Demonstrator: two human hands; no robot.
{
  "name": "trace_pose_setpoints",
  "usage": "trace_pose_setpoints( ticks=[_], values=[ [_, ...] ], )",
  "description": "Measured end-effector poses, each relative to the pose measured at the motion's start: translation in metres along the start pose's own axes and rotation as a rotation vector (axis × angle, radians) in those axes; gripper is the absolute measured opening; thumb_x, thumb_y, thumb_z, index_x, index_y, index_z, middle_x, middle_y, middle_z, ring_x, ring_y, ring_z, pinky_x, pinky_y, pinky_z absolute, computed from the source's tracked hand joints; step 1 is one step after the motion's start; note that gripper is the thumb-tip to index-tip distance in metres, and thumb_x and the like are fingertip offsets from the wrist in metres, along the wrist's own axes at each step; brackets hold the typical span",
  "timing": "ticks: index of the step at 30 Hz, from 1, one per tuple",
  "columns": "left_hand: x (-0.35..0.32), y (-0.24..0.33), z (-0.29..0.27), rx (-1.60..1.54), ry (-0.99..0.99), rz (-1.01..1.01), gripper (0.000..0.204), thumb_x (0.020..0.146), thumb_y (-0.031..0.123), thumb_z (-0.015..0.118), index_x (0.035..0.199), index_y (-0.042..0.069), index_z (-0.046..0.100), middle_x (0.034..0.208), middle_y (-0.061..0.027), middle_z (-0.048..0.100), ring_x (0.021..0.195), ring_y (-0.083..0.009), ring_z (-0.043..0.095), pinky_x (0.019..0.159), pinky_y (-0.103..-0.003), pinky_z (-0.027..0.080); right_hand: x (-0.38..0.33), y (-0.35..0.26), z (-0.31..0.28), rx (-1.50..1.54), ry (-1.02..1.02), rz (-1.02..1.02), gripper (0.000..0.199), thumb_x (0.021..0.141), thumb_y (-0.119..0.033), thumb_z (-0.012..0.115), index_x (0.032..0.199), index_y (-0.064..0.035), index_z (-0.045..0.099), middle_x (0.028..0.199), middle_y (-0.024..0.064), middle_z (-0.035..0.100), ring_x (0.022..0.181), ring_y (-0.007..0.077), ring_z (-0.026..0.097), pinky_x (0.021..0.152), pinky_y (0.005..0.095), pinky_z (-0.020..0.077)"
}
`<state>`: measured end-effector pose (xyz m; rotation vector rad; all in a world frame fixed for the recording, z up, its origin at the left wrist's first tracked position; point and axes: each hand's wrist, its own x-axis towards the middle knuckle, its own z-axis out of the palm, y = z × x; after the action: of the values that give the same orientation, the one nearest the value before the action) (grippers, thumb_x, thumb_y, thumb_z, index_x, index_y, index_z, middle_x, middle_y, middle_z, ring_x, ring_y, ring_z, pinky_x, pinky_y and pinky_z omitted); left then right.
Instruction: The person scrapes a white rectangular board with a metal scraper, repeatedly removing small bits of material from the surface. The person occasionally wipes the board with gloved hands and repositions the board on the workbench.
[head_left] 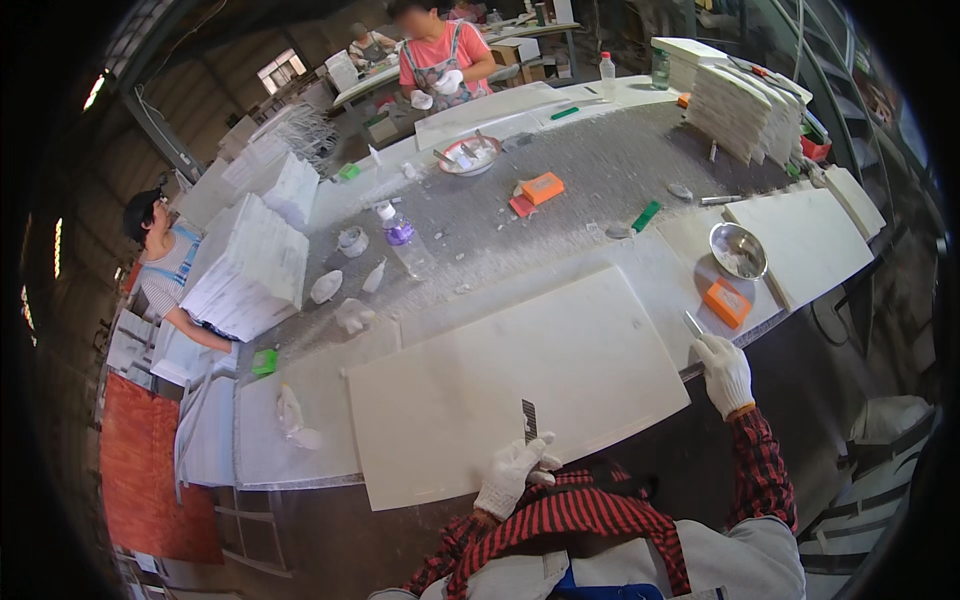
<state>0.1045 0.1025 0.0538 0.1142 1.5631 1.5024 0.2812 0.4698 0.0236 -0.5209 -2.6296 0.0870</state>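
Note:
A large off-white stone slab lies flat before me at the table's front edge. At its near edge, my left hand in a white knit glove is closed on a flat scraper blade, which stands up and looks dark and striped. To the right of the slab, my right hand, also gloved, is closed round a slim pale tool whose kind I cannot make out. Just beyond that hand are an orange block and a metal bowl with some pale stuff inside.
On the dusty table stand a bottle with a purple label, a bowl with spatulas and another orange block. Slab stacks rise at left and far right. Co-workers stand at left and far side.

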Motion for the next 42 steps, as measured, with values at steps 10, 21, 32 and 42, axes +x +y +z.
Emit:
trace_pose_setpoints(
  ticks=[10,21,32,42],
  values=[
    [-0.001,-0.006,-0.005,0.022,0.0,0.024,0.04,0.107,0.032,0.056,0.128,-0.001,0.065,0.095,-0.0185,0.074,0.072,-0.0165,0.07,0.068,-0.027,0.057,-0.013,-0.001,0.01,0.009,0.065,0.125,0.028,0.082,-0.001,0.061,0.107,-0.0116,0.069,0.103,0.0078,0.068,0.092,0.0313,0.066,0.077,0.0443,0.0531],
    [-0.006,-0.004,-0.004,0.161,0.006,0.077,0.041,0.106,0.036,0.056,0.125,0.001,0.067,0.079,-0.0104,0.069,0.067,-0.0127,0.065,0.062,-0.026,0.055,-0.012,-0.004,0.031,-0.01,0.058,0.619,0.026,0.088,-0.012,0.065,0.113,-0.0109,0.072,0.096,0.0132,0.069,0.09,0.0341,0.067,0.079,0.0444,0.0536],
    [-0.013,-0.008,-0.01,0.074,0.146,0.18,0.042,0.106,0.034,0.057,0.131,0.002,0.064,0.076,-0.0073,0.068,0.066,-0.0124,0.066,0.062,-0.025,0.055,0.014,-0.119,-0.027,1.237,-0.184,0.638,0.025,0.092,-0.014,0.061,0.103,0.0039,0.073,0.082,0.0069,0.07,0.071,0.0117,0.063,0.065,0.0272,0.0507],
    [-0.026,-0.003,-0.008,-0.083,0.092,0.327,0.046,0.105,0.033,0.06,0.125,-0.008,0.06,0.078,-0.01,0.069,0.064,-0.0141,0.066,0.061,-0.026,0.056,0.012,-0.214,-0.017,1.368,-0.842,0.45,0.027,0.091,-0.016,0.067,0.107,0.005,0.073,0.083,0.0057,0.069,0.071,0.0096,0.061,0.068,0.0248,0.0501]
  ],
)
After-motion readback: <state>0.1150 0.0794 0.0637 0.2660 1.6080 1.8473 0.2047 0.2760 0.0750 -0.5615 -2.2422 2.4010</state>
